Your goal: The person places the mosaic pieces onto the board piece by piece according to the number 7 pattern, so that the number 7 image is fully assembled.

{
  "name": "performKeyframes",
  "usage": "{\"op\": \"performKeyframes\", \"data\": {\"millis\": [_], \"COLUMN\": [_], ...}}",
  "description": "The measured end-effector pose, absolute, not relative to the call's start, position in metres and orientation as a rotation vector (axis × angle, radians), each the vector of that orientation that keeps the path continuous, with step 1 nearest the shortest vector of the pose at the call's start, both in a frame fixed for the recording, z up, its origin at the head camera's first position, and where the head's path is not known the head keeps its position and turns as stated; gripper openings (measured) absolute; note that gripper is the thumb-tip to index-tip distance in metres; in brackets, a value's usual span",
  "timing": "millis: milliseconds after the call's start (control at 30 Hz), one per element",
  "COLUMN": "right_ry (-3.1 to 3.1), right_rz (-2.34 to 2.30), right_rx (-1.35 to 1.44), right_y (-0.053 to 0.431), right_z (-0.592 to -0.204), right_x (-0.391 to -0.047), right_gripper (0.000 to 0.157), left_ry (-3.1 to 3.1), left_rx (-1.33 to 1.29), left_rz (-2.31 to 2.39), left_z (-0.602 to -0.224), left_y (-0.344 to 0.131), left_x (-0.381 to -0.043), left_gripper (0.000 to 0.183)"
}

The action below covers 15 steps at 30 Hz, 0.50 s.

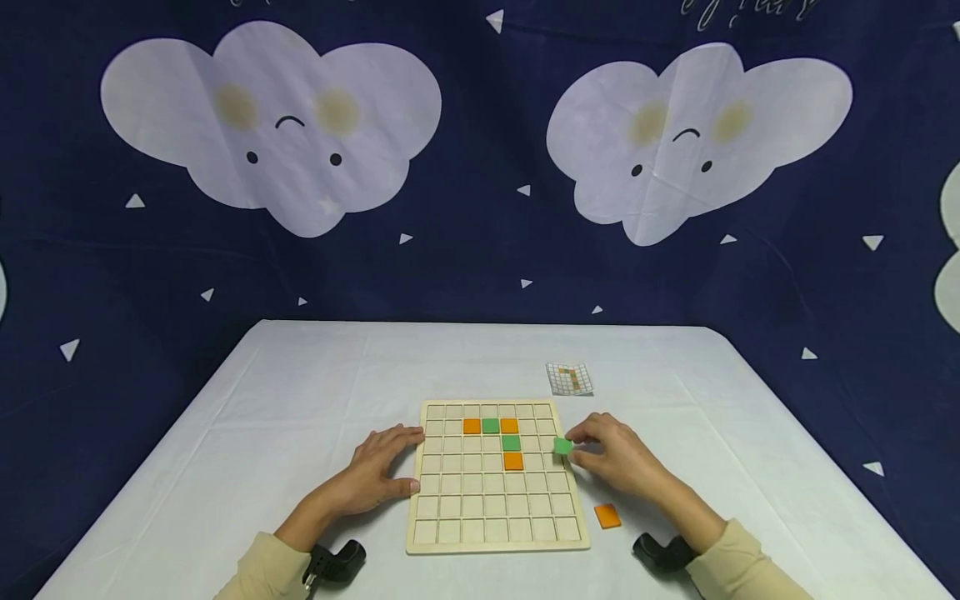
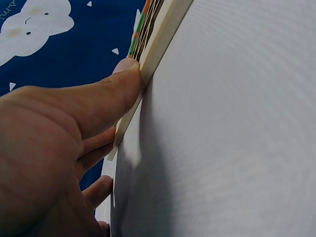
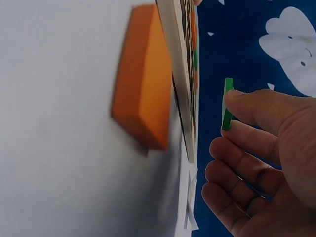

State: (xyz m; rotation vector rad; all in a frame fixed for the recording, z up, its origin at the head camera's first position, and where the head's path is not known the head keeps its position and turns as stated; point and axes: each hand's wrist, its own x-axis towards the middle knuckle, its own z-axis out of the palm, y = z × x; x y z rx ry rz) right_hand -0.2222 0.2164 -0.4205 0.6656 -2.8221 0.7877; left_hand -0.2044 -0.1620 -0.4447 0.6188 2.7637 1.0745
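Note:
A light wooden grid board [image 1: 461,507] lies flat on the white table. On it, orange and green square tiles form a row of three near the far side, with a green tile [image 1: 511,443] and an orange tile [image 1: 513,461] running down from the row's right end. My right hand [image 1: 618,454] pinches another green tile [image 1: 562,447] between thumb and index finger over the board's right edge; the right wrist view shows this green tile [image 3: 227,103] edge-on. My left hand [image 1: 375,469] rests at the board's left edge, thumb and fingertips touching the rim.
A loose orange tile [image 1: 607,516] lies on the table right of the board, near my right wrist. Beyond the board's far right corner sits a small card [image 1: 570,379] printed with a grid pattern. A dark blue cloth with clouds hangs behind the table [image 1: 337,358].

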Motion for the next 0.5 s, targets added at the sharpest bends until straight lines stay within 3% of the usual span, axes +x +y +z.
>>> {"op": "performKeyframes", "data": {"millis": [500], "right_ry": [-2.823], "right_rz": [0.760], "right_rx": [0.743], "right_y": [0.202], "right_z": [-0.420], "right_x": [-0.210], "right_gripper": [0.018], "left_ry": [2.769], "left_rx": [0.633], "left_rz": [1.067], "left_z": [-0.446], "left_y": [-0.163], "left_x": [-0.205], "left_gripper": [0.067]}}
